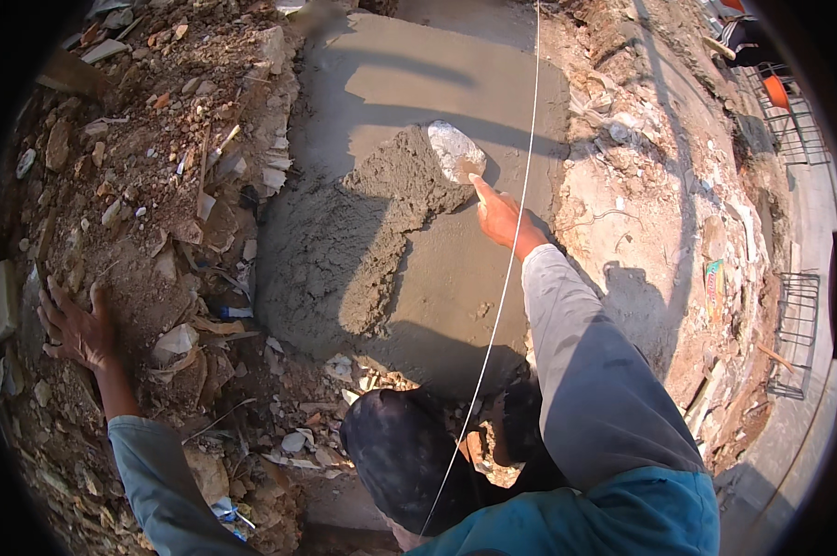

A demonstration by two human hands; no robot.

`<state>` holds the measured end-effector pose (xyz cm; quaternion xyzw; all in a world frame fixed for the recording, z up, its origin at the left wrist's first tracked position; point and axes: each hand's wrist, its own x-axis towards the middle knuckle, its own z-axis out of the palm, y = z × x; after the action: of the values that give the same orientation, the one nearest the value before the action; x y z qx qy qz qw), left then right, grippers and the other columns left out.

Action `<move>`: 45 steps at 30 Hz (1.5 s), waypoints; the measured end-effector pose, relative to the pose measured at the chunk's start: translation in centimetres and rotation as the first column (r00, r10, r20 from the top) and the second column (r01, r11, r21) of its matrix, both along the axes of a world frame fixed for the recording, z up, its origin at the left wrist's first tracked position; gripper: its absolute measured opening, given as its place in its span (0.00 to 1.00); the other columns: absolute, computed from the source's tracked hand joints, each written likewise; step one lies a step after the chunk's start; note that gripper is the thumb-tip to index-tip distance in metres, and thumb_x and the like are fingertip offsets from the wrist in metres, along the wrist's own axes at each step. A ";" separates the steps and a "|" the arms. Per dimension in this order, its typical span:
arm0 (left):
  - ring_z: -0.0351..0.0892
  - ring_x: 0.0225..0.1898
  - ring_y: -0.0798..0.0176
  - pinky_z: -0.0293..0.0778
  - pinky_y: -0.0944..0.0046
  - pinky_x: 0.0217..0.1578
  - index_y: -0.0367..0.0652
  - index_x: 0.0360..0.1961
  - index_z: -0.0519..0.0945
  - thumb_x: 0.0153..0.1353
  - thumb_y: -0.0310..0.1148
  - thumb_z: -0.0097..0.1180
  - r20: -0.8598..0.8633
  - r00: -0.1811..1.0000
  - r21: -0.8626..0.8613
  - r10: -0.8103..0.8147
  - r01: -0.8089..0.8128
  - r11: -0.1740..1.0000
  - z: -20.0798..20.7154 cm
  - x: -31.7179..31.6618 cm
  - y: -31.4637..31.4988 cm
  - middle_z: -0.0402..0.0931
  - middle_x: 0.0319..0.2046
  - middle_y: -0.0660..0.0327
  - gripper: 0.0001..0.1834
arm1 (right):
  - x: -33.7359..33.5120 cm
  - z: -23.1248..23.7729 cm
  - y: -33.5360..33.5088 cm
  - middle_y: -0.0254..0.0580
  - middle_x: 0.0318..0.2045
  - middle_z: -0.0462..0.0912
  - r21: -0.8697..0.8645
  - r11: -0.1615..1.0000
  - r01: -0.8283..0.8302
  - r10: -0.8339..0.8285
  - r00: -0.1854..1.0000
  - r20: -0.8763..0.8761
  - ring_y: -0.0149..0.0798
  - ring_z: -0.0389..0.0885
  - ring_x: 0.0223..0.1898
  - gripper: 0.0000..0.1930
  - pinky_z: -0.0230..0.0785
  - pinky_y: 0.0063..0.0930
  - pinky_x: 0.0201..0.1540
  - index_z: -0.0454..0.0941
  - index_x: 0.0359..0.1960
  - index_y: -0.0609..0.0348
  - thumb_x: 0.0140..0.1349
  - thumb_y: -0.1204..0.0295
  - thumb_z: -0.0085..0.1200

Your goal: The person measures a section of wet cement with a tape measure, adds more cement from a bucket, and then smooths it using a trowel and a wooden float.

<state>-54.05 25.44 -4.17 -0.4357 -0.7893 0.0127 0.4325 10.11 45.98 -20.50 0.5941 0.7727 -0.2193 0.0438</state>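
Right hand (502,218) meets a pale oval piece (453,151) on wet cement (451,278), whether gripping I can't tell; left hand (82,335), fingers splayed, rests on rubble (145,269)!

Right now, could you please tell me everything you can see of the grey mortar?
The grey mortar looks damp and cement-like, spread in a broad bed beside rubble. A rough, lumpy mound covers its left-middle; elsewhere it is smoother, partly shaded. A pale oval object, near the right hand, seems to rest against the mound's edge.
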 end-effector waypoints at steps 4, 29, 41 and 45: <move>0.48 0.72 0.55 0.44 0.23 0.60 0.67 0.71 0.55 0.58 0.68 0.47 -0.031 0.998 0.051 -0.051 0.052 0.997 0.3 0.6 0.1 0.52 0.71 0.64 0.42 | 5.9 1.6 0.4 0.63 0.45 0.79 -0.288 0.804 0.521 -0.574 0.806 -0.143 0.58 0.82 0.31 0.30 0.75 0.47 0.40 0.54 0.71 0.40 0.66 0.66 0.42; 0.53 0.70 0.59 0.46 0.25 0.62 0.73 0.67 0.60 0.55 0.68 0.49 -0.051 0.995 0.164 -0.090 0.097 0.982 -0.6 -0.3 0.2 0.57 0.68 0.69 0.39 | -16.3 3.6 -2.7 0.56 0.44 0.74 -0.197 0.734 -0.650 0.674 0.733 0.091 0.52 0.81 0.41 0.30 0.75 0.44 0.45 0.61 0.67 0.27 0.65 0.75 0.45; 0.54 0.70 0.59 0.48 0.26 0.61 0.71 0.68 0.60 0.54 0.66 0.51 -0.079 0.995 0.134 -0.066 0.076 0.988 -0.6 -0.6 0.0 0.57 0.68 0.70 0.40 | -10.4 -0.7 7.4 0.58 0.51 0.78 -0.049 0.998 -0.029 0.025 0.995 -0.094 0.59 0.76 0.52 0.29 0.68 0.48 0.55 0.60 0.68 0.36 0.63 0.68 0.45; 0.54 0.70 0.59 0.49 0.26 0.61 0.71 0.69 0.59 0.54 0.65 0.52 -0.086 0.996 0.102 -0.003 0.012 0.995 -0.3 -0.8 -0.3 0.56 0.69 0.70 0.41 | -8.6 -0.2 7.8 0.62 0.51 0.77 -0.073 0.981 0.178 -0.188 0.967 -0.172 0.59 0.78 0.51 0.28 0.69 0.44 0.55 0.60 0.68 0.43 0.65 0.67 0.46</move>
<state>-54.87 25.15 -4.48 -0.4150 -0.7680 -0.0109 0.4877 1.50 53.81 -20.70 0.6394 0.7088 -0.2964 -0.0291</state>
